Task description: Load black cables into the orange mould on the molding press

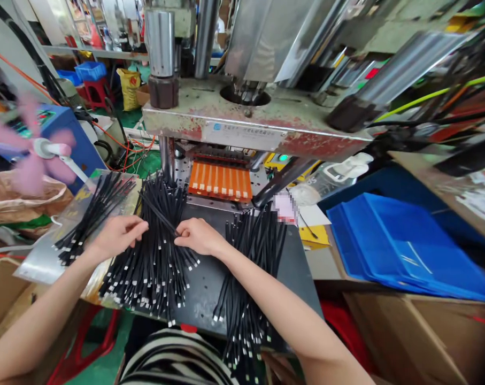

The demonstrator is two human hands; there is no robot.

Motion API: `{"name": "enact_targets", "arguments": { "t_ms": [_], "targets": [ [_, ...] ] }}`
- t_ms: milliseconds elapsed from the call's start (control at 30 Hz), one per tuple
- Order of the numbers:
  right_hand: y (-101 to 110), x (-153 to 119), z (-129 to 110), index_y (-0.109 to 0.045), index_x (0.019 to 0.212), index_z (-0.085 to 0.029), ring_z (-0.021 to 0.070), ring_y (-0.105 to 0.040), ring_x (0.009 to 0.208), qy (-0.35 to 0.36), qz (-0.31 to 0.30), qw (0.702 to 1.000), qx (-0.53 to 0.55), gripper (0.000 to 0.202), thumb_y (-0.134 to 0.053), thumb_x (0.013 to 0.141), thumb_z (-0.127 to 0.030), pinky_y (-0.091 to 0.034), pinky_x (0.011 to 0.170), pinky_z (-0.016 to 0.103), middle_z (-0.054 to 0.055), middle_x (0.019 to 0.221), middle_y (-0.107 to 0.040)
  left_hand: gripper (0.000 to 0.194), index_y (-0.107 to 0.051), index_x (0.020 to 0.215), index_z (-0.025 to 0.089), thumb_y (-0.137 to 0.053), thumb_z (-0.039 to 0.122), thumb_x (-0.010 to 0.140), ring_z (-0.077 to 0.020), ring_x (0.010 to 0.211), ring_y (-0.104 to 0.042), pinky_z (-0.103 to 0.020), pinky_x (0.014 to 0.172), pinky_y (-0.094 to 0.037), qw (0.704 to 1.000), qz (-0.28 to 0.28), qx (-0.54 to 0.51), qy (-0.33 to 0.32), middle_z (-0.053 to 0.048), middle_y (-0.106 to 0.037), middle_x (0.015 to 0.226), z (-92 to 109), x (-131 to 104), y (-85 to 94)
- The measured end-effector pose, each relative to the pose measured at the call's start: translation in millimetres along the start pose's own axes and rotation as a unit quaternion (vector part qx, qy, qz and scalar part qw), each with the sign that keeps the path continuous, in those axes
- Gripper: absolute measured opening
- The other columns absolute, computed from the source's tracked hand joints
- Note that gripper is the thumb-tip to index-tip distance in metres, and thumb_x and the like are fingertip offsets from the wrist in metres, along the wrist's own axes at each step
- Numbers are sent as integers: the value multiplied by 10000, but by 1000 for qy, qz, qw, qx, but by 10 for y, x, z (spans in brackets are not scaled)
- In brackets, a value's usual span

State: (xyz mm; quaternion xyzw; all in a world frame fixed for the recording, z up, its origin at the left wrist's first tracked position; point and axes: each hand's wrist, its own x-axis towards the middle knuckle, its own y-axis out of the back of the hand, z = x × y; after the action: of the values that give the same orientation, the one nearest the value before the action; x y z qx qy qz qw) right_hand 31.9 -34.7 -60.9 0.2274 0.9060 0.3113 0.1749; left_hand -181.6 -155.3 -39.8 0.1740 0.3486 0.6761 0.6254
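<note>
In the head view my left hand [124, 234] hovers over the left side of a big pile of black flat cables [144, 272] with pale metal tips. Its thumb and fingers are pinched together, and what they hold, if anything, is hidden. My right hand [199, 236] is closed at the pile's right edge, thumb against forefinger, on a black cable [162, 213] that slants up and left across the pile. A second bundle of black cables [252, 267] lies under and beside my right forearm. A smaller bundle [93, 214] rests on clear plastic at the left.
A press machine [262, 133] stands ahead, with an orange slotted fixture [220, 181] on its bed between steel columns. Blue plastic trays [406, 240] are stacked at the right. A pink fan [41, 147] spins at the left. A clear bottle [338, 174] stands right of the press.
</note>
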Motion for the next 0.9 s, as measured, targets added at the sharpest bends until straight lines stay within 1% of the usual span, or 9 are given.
{"name": "enact_targets", "arguments": {
  "t_ms": [67, 133, 233, 333, 500, 633, 700, 800, 900],
  "targets": [
    [99, -123, -22, -692, 769, -170, 97, -575, 572, -1, -4, 998, 57, 25, -680, 748, -170, -365, 597, 203, -51, 579, -620, 522, -619, 976, 152, -468, 633, 841, -101, 425, -484, -196, 391, -317, 978, -149, -140, 43, 10, -562, 576, 174, -33, -85],
    [167, -248, -41, -701, 820, -164, 88, -545, 561, 0, -19, 993, 115, 80, -686, 742, -173, -362, 580, 195, -51, 593, -618, 563, -593, 1057, 145, -525, 647, 813, -74, 370, -409, -175, 340, -225, 941, -201, -258, 85, 36, -519, 545, 289, -8, -199],
    [191, -408, -60, -687, 793, -154, 76, -488, 533, 4, -38, 982, 187, 62, -684, 734, -171, -351, 555, 188, -60, 575, -580, 538, -593, 1054, 148, -630, 605, 771, -51, 398, -415, -163, 352, -237, 900, -114, -407, 106, 31, -531, 631, 365, 123, -376],
    [156, -518, -56, -642, 719, -156, 70, -442, 519, 15, -24, 980, 198, 60, -666, 758, -195, -323, 531, 184, -72, 559, -532, 389, -624, 959, 154, -702, 481, 764, -75, 533, -527, -172, 459, -369, 889, -25, -456, 29, 7, -576, 687, 423, 260, -453],
    [181, -454, 24, -534, 608, -172, 72, -381, 518, 63, 84, 991, 85, 225, -634, 802, -225, -278, 532, 200, -83, 532, -440, 189, -681, 867, 164, -636, 346, 842, -116, 602, -574, -230, 572, -442, 949, 89, -226, -202, -25, -656, 703, 741, 404, -283],
    [444, -21, 107, -480, 555, -177, 83, -383, 520, 89, 222, 971, 15, 307, -636, 804, -266, -286, 554, 210, -75, 518, -422, 177, -696, 805, 172, -602, 307, 869, -162, 775, -634, -276, 715, -484, 905, 173, -23, -389, -61, -702, 851, 1090, 678, -90],
    [635, 268, 151, -521, 589, -181, 93, -418, 532, 85, 290, 953, 16, 273, -621, 813, -300, -309, 565, 209, -65, 533, -465, 167, -681, 920, 171, -592, 306, 874, -159, 805, -638, -273, 734, -493, 889, 220, -2, -401, -64, -696, 920, 1184, 864, -44],
    [901, 647, 235, -560, 632, -183, 108, -498, 550, 35, 339, 939, 35, 242, -598, 821, -330, -348, 578, 203, -50, 550, -543, 272, -597, 1069, 161, -612, 328, 855, -140, 741, -631, -254, 680, -500, 896, 301, -5, -326, -51, -671, 911, 1126, 1101, -58],
    [1056, 875, 313, -569, 626, -176, 117, -569, 578, -14, 333, 942, 47, 228, -595, 813, -303, -385, 595, 194, -28, 584, -610, 180, -602, 987, 170, -566, 308, 877, -153, 770, -644, -283, 738, -521, 914, 242, 62, -319, -41, -671, 863, 866, 1244, -115]
  ]
}}
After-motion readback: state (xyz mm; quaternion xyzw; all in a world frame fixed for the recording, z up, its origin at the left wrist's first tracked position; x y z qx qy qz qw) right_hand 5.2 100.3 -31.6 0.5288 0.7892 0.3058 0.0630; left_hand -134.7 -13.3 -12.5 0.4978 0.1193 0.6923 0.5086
